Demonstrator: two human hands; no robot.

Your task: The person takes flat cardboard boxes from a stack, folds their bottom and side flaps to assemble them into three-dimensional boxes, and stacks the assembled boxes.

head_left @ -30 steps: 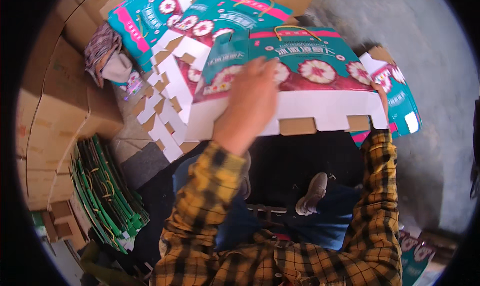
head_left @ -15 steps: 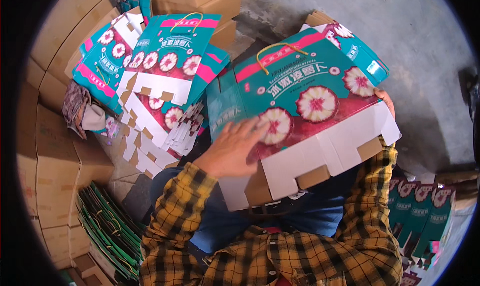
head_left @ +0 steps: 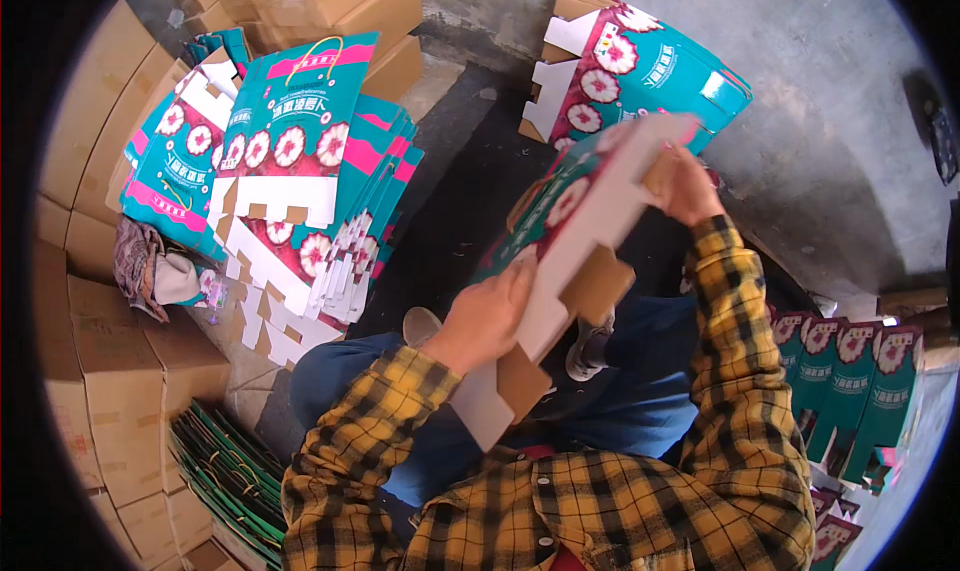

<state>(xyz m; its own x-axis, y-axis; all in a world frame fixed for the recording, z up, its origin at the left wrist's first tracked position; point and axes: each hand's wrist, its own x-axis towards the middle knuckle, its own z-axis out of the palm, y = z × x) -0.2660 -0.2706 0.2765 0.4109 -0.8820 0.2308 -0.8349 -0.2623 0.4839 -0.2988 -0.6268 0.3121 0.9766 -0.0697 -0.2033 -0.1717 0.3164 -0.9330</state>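
Observation:
A flat gift carton (head_left: 562, 289), teal and maroon with printed fruit slices, a yellow cord handle and white notched flaps, is held tilted above my lap. Its far end is blurred by motion. My left hand (head_left: 485, 313) is closed on the lower left part, its thumb on the printed face. At the upper right end, my right hand (head_left: 690, 186) grips the edge beside a brown cardboard tab. Most of the printed face is turned away from view.
Matching flat cartons are piled at left (head_left: 290, 121), and another stack (head_left: 640, 71) lies ahead on the concrete floor. Brown boxes (head_left: 120, 371) line the left side. Green corded sheets (head_left: 225, 481) stand at lower left; folded teal cartons (head_left: 850, 371) stand at right.
The carton has swung from lying face up to steeply tilted, its flap edge now toward me. My left hand went from resting on its face to gripping it. The view has shifted right.

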